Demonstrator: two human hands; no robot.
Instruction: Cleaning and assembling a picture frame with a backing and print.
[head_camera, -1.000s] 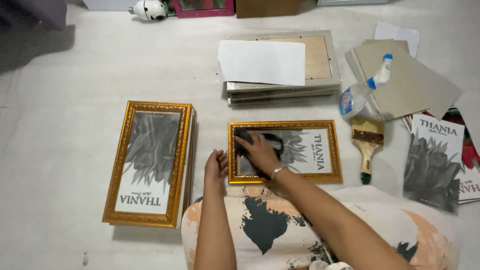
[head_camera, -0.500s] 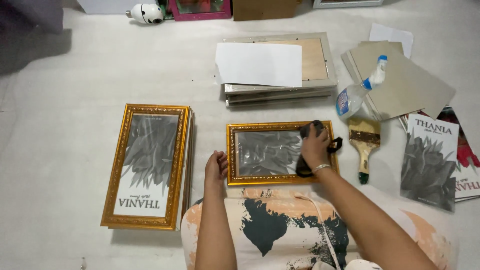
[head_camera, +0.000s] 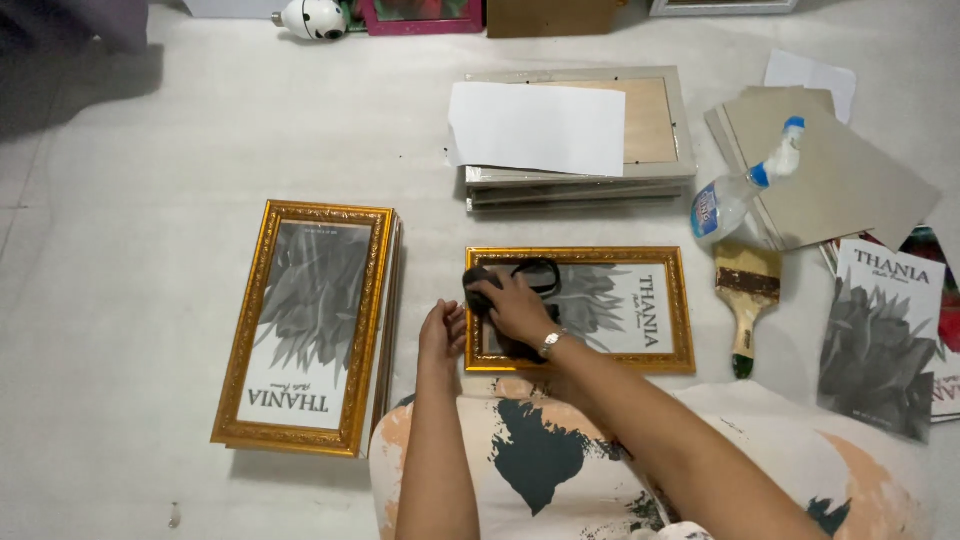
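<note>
A gold-framed picture (head_camera: 580, 310) lies flat on a pale floor, at the centre of the view, just in front of the person's lap. The right hand (head_camera: 515, 305) presses a dark cloth (head_camera: 500, 280) onto the glass at the frame's nine o'clock end, fingers curled down over the cloth and closed on it. The left hand (head_camera: 442, 335) rests against the frame's outer edge at nine o'clock, fingers loosely bent, steadying it and holding nothing.

The step in hand looks like wiping the glass; the stretch toward three o'clock, over the white panel of the print, probably calls for another pass with steady pressure while the other hand keeps the frame from sliding.

At nine o'clock from the frame lies a stack of similar gold frames (head_camera: 310, 325). At twelve o'clock sits a pile of grey frame backs (head_camera: 660, 130) with a white sheet (head_camera: 540, 128) on top. At two o'clock a spray bottle (head_camera: 740, 190) lies on grey boards (head_camera: 850, 180). At three o'clock lies a paintbrush (head_camera: 745, 300), with loose prints (head_camera: 885, 335) beyond it.
</note>
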